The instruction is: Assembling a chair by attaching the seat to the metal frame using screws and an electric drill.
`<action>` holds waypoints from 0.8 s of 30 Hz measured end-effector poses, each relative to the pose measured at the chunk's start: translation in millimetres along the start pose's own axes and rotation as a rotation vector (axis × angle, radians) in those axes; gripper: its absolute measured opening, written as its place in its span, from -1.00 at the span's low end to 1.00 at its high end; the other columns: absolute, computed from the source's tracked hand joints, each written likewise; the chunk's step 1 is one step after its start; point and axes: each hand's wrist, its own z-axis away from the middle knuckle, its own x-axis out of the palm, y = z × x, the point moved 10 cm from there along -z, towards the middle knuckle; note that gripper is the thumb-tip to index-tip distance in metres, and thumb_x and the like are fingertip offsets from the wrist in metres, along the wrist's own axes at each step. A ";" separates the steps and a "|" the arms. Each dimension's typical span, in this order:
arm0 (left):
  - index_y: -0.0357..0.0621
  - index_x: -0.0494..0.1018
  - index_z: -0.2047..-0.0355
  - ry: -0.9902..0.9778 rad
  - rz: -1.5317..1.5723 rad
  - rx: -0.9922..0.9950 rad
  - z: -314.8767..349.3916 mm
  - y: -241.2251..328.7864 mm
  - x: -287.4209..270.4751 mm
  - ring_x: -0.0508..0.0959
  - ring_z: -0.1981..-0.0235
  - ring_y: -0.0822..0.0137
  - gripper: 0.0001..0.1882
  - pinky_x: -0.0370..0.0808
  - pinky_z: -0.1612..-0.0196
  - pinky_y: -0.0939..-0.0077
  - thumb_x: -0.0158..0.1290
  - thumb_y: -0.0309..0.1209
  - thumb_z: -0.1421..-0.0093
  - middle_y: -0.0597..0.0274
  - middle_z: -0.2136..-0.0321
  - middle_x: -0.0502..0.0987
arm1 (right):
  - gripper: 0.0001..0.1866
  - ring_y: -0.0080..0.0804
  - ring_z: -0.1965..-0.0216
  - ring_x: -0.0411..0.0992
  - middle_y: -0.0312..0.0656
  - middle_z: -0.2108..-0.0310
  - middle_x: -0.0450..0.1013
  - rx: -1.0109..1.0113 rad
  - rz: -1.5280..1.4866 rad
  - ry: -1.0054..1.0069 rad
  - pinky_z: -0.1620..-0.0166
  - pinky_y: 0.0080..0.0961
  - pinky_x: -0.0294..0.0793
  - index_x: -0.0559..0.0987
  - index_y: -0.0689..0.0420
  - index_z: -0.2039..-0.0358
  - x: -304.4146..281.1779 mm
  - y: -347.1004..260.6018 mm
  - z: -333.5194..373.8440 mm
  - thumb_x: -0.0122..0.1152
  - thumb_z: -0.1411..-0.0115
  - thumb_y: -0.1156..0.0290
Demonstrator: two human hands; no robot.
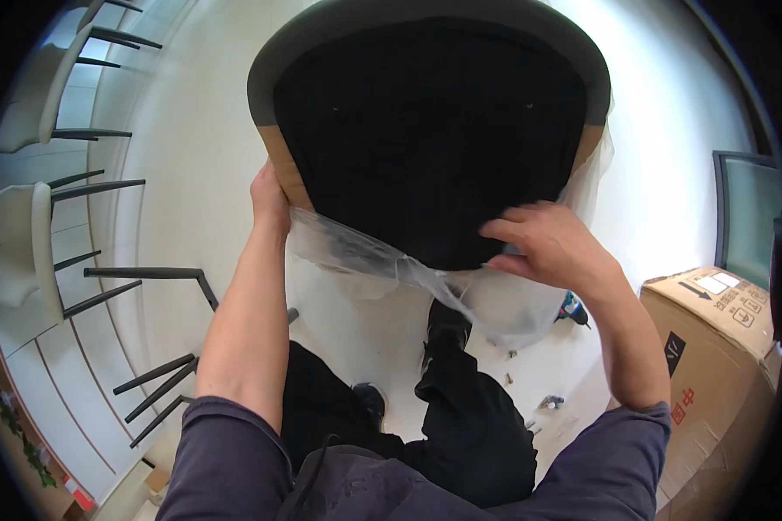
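An upholstered chair seat (439,143) is held up before me, its black underside facing me, with a grey and tan padded rim. Clear plastic film (356,245) hangs loose along its near edge and bunches below. My left hand (270,200) is closed on the left side of the rim, its fingers mostly hidden behind it. Over the near right edge, my right hand (547,246) has thumb and fingers apart, close to the black lining and the film. The fingertips are slightly blurred, and I see nothing between them.
A cardboard box (712,347) stands at the right, with a power drill (573,308) on the floor beside it. Small hardware (551,402) lies scattered near my feet. White chairs (17,243) with dark legs line the left; a loose dark leg frame (152,273) sits nearer.
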 end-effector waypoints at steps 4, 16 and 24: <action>-0.29 0.53 0.08 -0.043 -0.407 0.065 40.8 -27.2 -31.3 0.55 0.16 0.22 -0.52 0.42 0.07 0.48 -0.07 -0.07 -0.39 0.08 0.14 0.61 | -0.67 -0.32 0.01 0.45 -0.26 0.26 0.56 0.250 0.174 -0.209 -0.14 -0.31 0.36 0.62 0.04 0.11 41.2 28.7 47.5 0.29 -0.23 0.11; -0.26 0.42 -0.02 -0.193 -0.150 -0.439 91.5 -136.4 -51.6 0.51 0.20 0.23 -0.59 0.43 0.04 0.41 -0.13 -0.17 -0.39 0.07 0.18 0.55 | -0.65 -0.34 -0.02 0.42 -0.30 0.12 0.52 0.127 0.274 0.596 -0.36 -0.27 0.19 0.57 0.02 0.08 126.2 48.9 104.3 0.30 -0.16 0.18; -0.26 0.38 -0.10 -0.247 -0.176 -0.575 72.2 -152.4 -43.3 0.53 0.05 0.12 -0.49 0.51 0.01 0.26 -0.19 -0.08 -0.40 -0.06 0.12 0.51 | -0.46 -0.25 -0.24 0.30 -0.24 -0.11 0.44 0.267 0.284 0.421 -0.41 -0.23 0.13 0.51 0.04 -0.10 176.6 105.0 125.4 0.31 -0.04 0.36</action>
